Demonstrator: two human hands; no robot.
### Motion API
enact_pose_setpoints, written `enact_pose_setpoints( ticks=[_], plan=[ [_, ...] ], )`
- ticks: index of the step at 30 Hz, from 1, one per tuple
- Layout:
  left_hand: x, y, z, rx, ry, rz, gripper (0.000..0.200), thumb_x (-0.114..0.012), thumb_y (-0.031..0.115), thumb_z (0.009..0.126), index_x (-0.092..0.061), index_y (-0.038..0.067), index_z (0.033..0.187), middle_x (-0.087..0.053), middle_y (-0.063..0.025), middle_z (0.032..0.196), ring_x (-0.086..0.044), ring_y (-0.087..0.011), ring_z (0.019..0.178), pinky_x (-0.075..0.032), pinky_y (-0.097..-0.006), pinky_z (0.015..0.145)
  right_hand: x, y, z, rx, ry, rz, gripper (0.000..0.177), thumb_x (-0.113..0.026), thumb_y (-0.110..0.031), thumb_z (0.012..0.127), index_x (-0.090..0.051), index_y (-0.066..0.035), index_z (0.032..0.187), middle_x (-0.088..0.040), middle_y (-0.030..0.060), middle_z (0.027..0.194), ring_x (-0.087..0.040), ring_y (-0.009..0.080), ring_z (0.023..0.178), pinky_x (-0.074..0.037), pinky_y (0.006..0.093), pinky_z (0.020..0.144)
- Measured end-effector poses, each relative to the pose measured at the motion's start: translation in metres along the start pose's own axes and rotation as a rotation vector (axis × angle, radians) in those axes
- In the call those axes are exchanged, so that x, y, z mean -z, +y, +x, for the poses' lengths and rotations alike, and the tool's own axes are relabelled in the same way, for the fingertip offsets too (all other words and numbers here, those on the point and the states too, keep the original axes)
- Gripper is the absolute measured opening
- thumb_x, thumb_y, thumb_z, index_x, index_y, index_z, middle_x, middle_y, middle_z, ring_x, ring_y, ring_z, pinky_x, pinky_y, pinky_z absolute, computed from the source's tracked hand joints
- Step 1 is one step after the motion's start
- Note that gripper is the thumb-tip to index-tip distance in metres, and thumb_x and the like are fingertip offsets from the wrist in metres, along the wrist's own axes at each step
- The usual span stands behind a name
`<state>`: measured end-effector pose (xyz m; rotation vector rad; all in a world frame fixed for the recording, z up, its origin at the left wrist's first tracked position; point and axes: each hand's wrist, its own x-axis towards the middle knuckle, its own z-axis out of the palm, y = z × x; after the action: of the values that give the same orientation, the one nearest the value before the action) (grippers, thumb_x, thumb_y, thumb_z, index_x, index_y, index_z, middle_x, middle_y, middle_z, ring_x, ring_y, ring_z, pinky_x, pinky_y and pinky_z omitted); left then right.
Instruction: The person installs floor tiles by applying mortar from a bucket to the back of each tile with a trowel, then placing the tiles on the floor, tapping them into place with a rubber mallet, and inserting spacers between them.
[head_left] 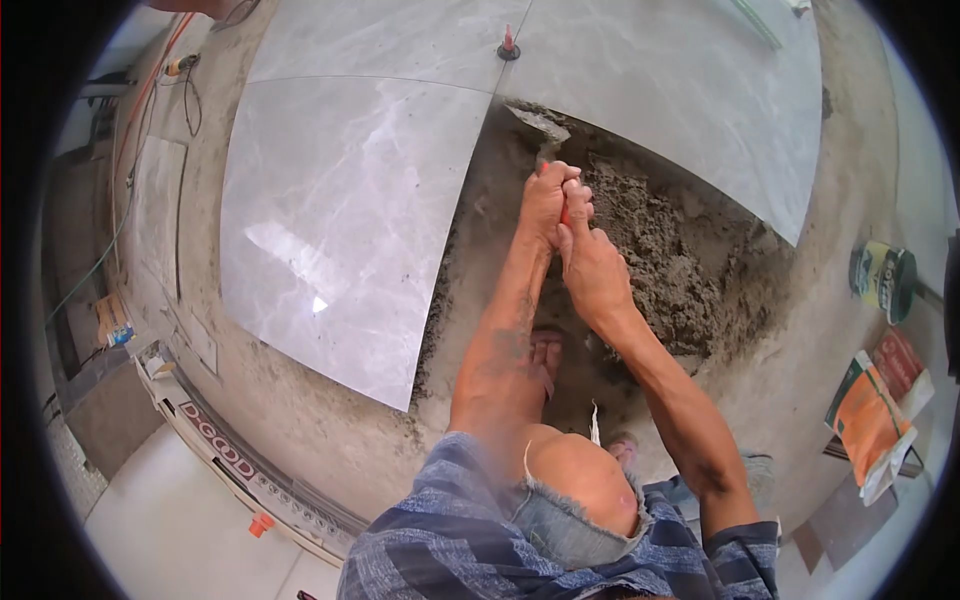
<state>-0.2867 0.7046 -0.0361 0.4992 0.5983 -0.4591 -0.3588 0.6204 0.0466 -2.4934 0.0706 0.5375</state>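
A trowel (pixel 543 126) with a red handle points away from me, its blade at the inner corner between the laid tiles. My left hand (pixel 547 203) is closed around the handle. Just behind it, my right hand (pixel 596 268) is also closed on the handle, its fingers against the left hand. Some mortar lies on and beside the blade. To the right of my hands, damp grey-brown mortar (pixel 665 265) is spread in a rough heap over the floor. Most of the handle is hidden by my fingers.
Large glossy grey tiles (pixel 345 230) border the mortar at left and back. A red-tipped tile leveller (pixel 508 43) stands at a joint. At right are a dark tub (pixel 884 282) and an orange-and-white bag (pixel 868 412). A boxed long tool (pixel 240 450) lies at lower left.
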Motion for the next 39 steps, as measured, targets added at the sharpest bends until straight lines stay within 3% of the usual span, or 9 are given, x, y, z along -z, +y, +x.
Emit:
enact_pose_setpoints(
  ticks=[5,12,14,16,20,22,26,32,39],
  plan=[
    [0.006,0.002,0.003,0.040,-0.077,-0.051,0.025,-0.058,0.009,0.081,-0.046,0.011,0.059,-0.045,0.0012,0.055,-0.048,-0.0127,0.047,-0.041,-0.0293,0.039,0.000,-0.002,-0.001,-0.026,-0.059,-0.019,0.060,-0.042,-0.030,0.100,-0.012,-0.030,0.151,-0.059,0.0265,0.093,-0.061,0.0503,0.079,-0.050,0.0562,0.071],
    [-0.005,-0.001,-0.059,0.023,0.250,0.614,0.030,-0.061,0.017,0.082,-0.047,0.009,0.057,-0.053,-0.0030,0.059,-0.052,-0.0122,0.051,-0.042,-0.0295,0.042,0.001,-0.016,-0.050,0.061,-0.083,0.353,0.071,-0.039,-0.023,0.101,0.006,0.001,0.149,-0.062,0.0314,0.082,-0.062,0.0467,0.076,-0.047,0.0491,0.064],
    [0.000,-0.008,-0.094,0.047,0.209,0.827,0.027,-0.062,0.023,0.084,-0.050,0.006,0.066,-0.054,-0.0025,0.061,-0.052,-0.0118,0.052,-0.044,-0.0284,0.044,0.024,-0.019,-0.086,-0.102,-0.364,0.506,0.069,-0.043,-0.023,0.100,-0.001,-0.001,0.150,-0.065,0.0293,0.087,-0.065,0.0415,0.076,-0.048,0.0457,0.068],
    [-0.004,-0.003,-0.132,0.244,0.214,0.741,0.024,-0.061,0.025,0.087,-0.050,0.004,0.083,-0.056,-0.0040,0.067,-0.053,-0.0135,0.052,-0.045,-0.0301,0.045,0.066,-0.010,-0.116,0.025,-0.518,0.483,0.062,-0.048,-0.023,0.099,-0.018,-0.001,0.149,-0.064,0.0289,0.105,-0.068,0.0356,0.086,-0.050,0.0398,0.076],
    [-0.010,0.031,-0.160,0.196,0.225,1.011,0.034,-0.062,0.031,0.088,-0.047,0.002,0.097,-0.058,-0.0078,0.074,-0.058,-0.0137,0.057,-0.049,-0.0325,0.048,0.114,0.052,-0.182,0.097,-0.067,0.158,0.050,-0.053,-0.011,0.096,-0.039,-0.004,0.144,-0.055,0.0202,0.133,-0.056,0.0226,0.118,-0.041,0.0313,0.097],
    [-0.011,0.044,-0.158,0.006,0.253,1.309,0.035,-0.061,0.032,0.089,-0.047,0.001,0.098,-0.059,-0.0125,0.075,-0.062,-0.0225,0.060,-0.051,-0.0377,0.051,0.136,0.076,-0.209,-0.371,0.063,0.072,0.050,-0.053,-0.012,0.096,-0.039,-0.004,0.143,-0.058,0.0194,0.121,-0.058,0.0274,0.110,-0.043,0.0324,0.095],
    [0.014,0.039,-0.137,-0.554,0.511,1.797,0.034,-0.056,0.028,0.090,-0.047,-0.003,0.101,-0.062,-0.0260,0.083,-0.064,-0.0449,0.071,-0.051,-0.0513,0.064,0.131,0.119,-0.275,-0.275,0.352,-0.311,0.055,-0.053,-0.010,0.090,-0.039,-0.007,0.143,-0.043,0.0190,0.131,-0.044,0.0340,0.120,-0.034,0.0455,0.101],
    [0.045,0.052,-0.066,-0.438,0.433,2.048,0.031,-0.049,0.025,0.091,-0.045,-0.004,0.099,-0.062,-0.0349,0.092,-0.061,-0.0510,0.088,-0.047,-0.0541,0.083,0.114,0.132,-0.298,-0.312,0.310,-0.468,0.047,-0.047,-0.021,0.096,-0.044,-0.006,0.141,-0.040,0.0190,0.136,-0.035,0.0347,0.128,-0.024,0.0463,0.107],
    [0.023,0.052,-0.182,-0.199,0.283,2.028,0.034,-0.050,0.030,0.090,-0.048,-0.002,0.101,-0.060,-0.0334,0.088,-0.058,-0.0518,0.084,-0.046,-0.0522,0.077,0.115,0.150,-0.315,-0.262,0.400,-0.298,0.041,-0.047,-0.025,0.099,-0.052,-0.003,0.134,-0.039,0.0183,0.135,-0.035,0.0335,0.129,-0.028,0.0416,0.108]
  ],
)
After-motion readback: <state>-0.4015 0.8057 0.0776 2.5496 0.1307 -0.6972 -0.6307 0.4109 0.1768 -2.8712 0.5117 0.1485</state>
